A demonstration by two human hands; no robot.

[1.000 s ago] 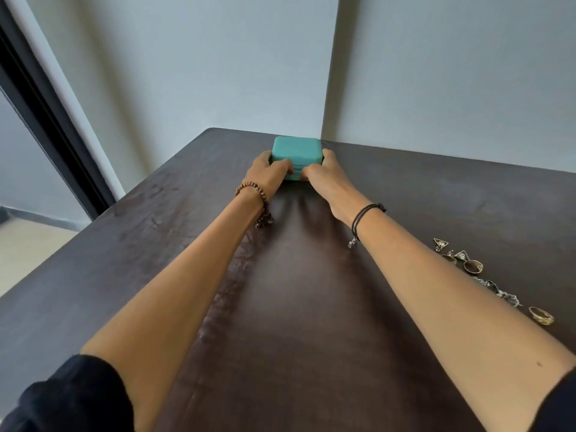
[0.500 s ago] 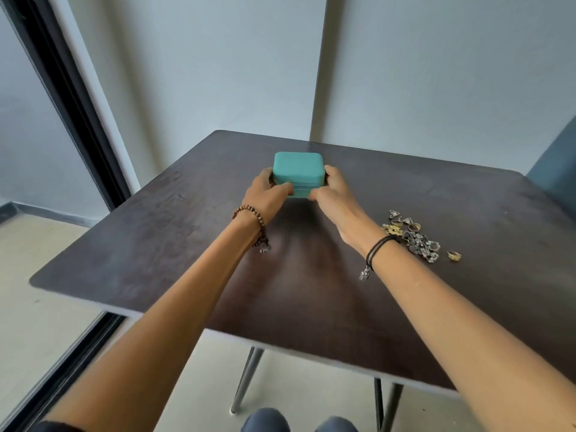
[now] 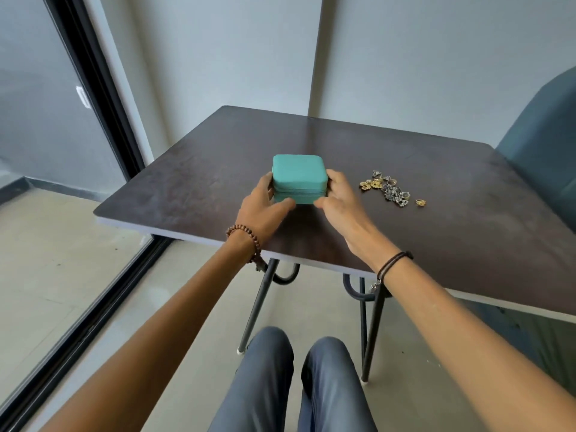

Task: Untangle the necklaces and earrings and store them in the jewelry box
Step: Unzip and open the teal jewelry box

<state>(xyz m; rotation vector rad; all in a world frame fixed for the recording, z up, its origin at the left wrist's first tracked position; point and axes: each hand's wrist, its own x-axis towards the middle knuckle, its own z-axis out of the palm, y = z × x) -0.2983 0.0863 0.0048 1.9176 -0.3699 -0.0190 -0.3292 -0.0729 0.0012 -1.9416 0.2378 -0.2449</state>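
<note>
A closed teal jewelry box (image 3: pixel 298 174) sits on the dark wooden table (image 3: pixel 436 232). My left hand (image 3: pixel 267 207) grips its left side, thumb across the front. My right hand (image 3: pixel 341 204) grips its right side, fingers curled round the corner. A tangled pile of gold and silver jewelry (image 3: pixel 388 188) lies on the table to the right of the box, a hand's width from my right hand. One gold ring (image 3: pixel 420 202) lies apart at the pile's right end.
The table's near edge (image 3: pixel 218 241) runs below my wrists, with metal legs (image 3: pixel 258 307) under it. A blue chair back (image 3: pixel 542 163) stands at the right. A dark-framed glass door (image 3: pixel 93 88) is at the left, walls behind the table.
Both hands have drawn the box from the table's far edge toward the near side. My view has pulled back, so the table edge, floor and my knees now show.
</note>
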